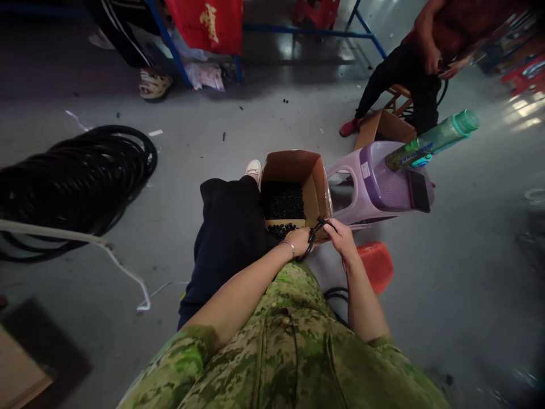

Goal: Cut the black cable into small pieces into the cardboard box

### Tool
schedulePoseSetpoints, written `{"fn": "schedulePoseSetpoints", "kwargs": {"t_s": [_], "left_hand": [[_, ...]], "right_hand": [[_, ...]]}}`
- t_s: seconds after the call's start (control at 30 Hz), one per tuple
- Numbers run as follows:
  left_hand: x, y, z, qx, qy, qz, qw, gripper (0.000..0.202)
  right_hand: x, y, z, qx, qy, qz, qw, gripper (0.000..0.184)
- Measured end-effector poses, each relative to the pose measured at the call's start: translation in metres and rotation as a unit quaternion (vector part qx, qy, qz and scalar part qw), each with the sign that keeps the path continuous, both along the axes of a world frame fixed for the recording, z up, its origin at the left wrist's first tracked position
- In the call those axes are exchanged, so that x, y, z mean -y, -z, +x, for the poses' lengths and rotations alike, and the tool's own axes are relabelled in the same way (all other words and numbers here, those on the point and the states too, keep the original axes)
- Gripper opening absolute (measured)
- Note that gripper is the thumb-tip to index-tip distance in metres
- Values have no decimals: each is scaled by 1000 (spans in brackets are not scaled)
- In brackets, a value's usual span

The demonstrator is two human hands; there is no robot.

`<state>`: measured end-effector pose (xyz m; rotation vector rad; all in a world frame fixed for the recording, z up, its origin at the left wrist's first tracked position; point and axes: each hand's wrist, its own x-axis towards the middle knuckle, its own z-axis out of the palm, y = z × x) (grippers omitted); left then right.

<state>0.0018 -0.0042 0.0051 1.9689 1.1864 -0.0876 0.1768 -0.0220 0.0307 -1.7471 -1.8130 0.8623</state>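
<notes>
My left hand (299, 240), with a bracelet at the wrist, closes around a looped length of black hose (313, 236) at the near edge of an open cardboard box (318, 193). To its right, the fingers of my right hand (339, 234) pinch the hose close to its end. A small dark piece at that end sticks out between the hands; whether it is a separate fitting I cannot tell. Inside the box lie many small black parts (284, 200), and a cardboard strip divides off a nearer heap of them (281, 230).
Right of the box stands a purple stool (374, 170) with a green bottle (434, 142) and a dark phone (419, 192). Below it is a red stool (374, 264). A big coil of black hose (85, 176) lies left. Another person (430, 62) sits far right.
</notes>
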Motion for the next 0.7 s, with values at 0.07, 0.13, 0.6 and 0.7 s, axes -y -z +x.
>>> {"fn": "schedulePoseSetpoints", "kwargs": {"t_s": [0.07,0.13,0.6,0.7], "left_hand": [[0,1,0,0,0,-1,1000,29],[0,1,1,-1,-5,-6,1000,29],[0,-5,0,11,-13,-8,1000,27],[0,-5,0,12,-14,-13,1000,28]], "right_hand": [[-1,-1,0,4,-10,-4,1000,34],[-2,-1,-1,7,-18,-7,1000,34],[-1,-4,3,-34,18,-7,999,36],[-1,-2,5,-28,24,-3,999,37]]}}
